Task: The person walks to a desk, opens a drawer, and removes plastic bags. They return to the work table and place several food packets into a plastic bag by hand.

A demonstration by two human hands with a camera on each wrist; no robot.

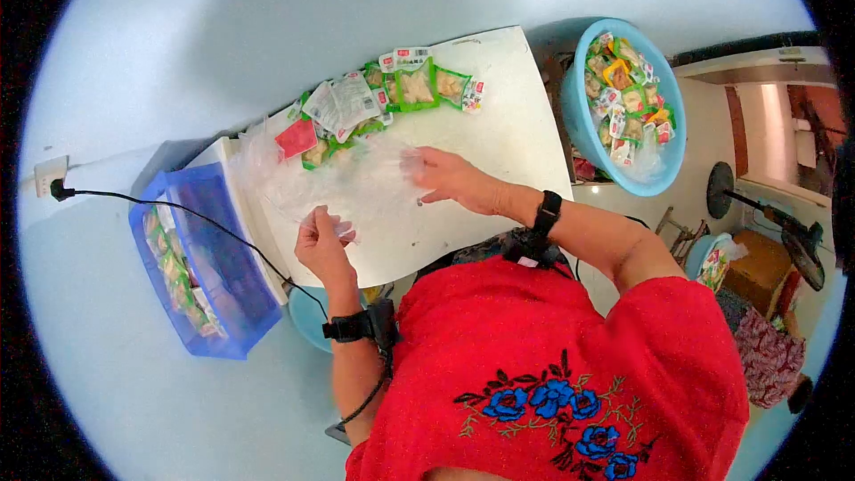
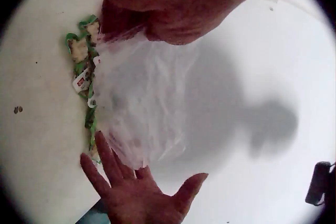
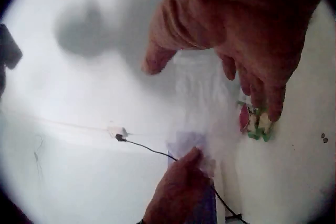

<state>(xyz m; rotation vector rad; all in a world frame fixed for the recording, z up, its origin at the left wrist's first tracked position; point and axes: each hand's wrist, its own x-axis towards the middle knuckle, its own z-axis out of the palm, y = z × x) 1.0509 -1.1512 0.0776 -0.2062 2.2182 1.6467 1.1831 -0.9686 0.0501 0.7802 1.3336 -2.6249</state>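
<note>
A clear plastic bag (image 1: pixel 334 183) hangs spread between both hands over the white tabletop. My left hand (image 1: pixel 325 248) pinches its near left edge between thumb and curled fingers. At the bag's other side is my right hand (image 1: pixel 459 183), fingers straight and spread, the fingertips right at the film. The left wrist view shows that right hand (image 2: pixel 142 192) with its thumb held wide apart. Behind the bag lies a row of small green-and-white snack packets (image 1: pixel 414 87), with a white packet (image 1: pixel 343 107) and a red one (image 1: pixel 296 139) on the pile; the film partly covers them.
A blue plastic basket (image 1: pixel 209 258) with packets stands left of the white table (image 1: pixel 508 80), and a black cord (image 1: pixel 178 203) crosses it. Right of the table is a light-blue basin (image 1: pixel 574 98) full of packets. A black fan (image 1: pixel 788 240) stands farther right.
</note>
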